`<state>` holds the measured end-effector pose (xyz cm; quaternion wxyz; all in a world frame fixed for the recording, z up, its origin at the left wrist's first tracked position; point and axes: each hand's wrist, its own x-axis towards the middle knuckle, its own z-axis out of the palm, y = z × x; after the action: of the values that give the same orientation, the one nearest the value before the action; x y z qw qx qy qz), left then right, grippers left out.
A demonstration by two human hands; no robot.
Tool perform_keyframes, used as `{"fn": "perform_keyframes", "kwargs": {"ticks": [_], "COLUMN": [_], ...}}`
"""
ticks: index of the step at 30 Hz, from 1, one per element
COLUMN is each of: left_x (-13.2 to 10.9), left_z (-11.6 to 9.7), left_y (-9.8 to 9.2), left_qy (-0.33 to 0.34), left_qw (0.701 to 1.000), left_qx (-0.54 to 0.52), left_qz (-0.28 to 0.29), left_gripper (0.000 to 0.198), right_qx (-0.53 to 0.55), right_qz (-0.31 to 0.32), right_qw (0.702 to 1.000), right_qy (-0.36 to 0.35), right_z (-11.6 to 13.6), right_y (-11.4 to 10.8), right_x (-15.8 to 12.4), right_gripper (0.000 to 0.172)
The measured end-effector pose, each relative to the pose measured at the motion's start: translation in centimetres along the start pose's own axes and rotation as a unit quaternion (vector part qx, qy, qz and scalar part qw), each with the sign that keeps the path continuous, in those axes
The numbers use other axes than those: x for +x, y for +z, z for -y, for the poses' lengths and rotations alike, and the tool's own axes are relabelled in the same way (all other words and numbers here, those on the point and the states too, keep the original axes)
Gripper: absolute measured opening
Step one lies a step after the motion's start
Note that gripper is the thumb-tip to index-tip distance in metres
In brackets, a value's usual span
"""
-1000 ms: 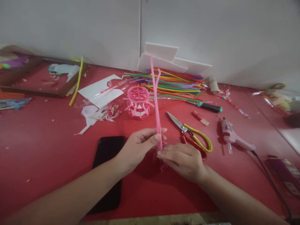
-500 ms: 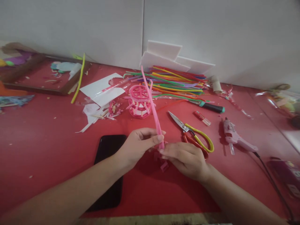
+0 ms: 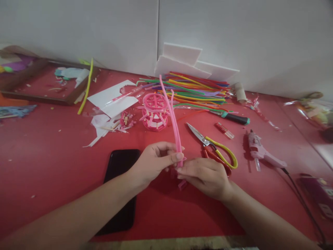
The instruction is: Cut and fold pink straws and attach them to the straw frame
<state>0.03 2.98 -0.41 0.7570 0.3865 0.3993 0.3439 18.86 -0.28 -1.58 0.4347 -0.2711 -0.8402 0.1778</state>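
1. Head view: pink strips (image 3: 174, 126) stand near-upright above the desk (image 3: 161, 215), tops spread apart
2. Left hand (image 3: 153, 159) closed, thumb and fingers pinching the strips low down
3. Right hand (image 3: 205, 175) bunched at their lower end; grip partly hidden, cannot tell if closed on them
4. Judgement: pinch lightly against creasing, lower ends kept level, knuckles clear of scissors (image 3: 201, 136)

There is one left hand (image 3: 153, 163), one right hand (image 3: 205, 175), two pink stem tips (image 3: 161, 79), one pink craft piece (image 3: 155, 111), one pair of scissors (image 3: 205, 141), one glue gun (image 3: 260, 150), one phone (image 3: 119, 210), one knife (image 3: 235, 118), one cardboard tube (image 3: 240, 93) and three white boards (image 3: 182, 54).
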Motion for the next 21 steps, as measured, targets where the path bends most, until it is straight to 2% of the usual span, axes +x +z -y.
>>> {"fn": "perform_keyframes", "kwargs": {"ticks": [7,12,17,21], "left_x": [0.09,0.13,-0.01,-0.25], "left_z": [0.23,0.22,0.19,0.34], "left_y": [-0.15,-0.03,0.08,0.14], "left_qy": [-0.014,-0.018,0.031,0.039], "left_qw": [1.0,0.999,0.996,0.986], "left_qx": [-0.025,-0.012,0.064,0.138], "left_qz": [0.008,-0.042,-0.057,-0.086], "left_gripper": [0.027,0.035,0.025,0.034], "right_qx": [-0.022,-0.054,-0.102,-0.114], "right_qz": [-0.003,0.019,0.043,0.087], "right_qw": [1.0,0.998,0.992,0.988], "right_qy": [-0.012,-0.026,-0.055,-0.06], "right_z": [0.09,-0.3,-0.55,-0.4], "right_y": [0.0,-0.12,-0.55,-0.9], "right_x": [0.03,-0.63,-0.38,0.12], "right_gripper": [0.01,0.016,0.014,0.015]}}
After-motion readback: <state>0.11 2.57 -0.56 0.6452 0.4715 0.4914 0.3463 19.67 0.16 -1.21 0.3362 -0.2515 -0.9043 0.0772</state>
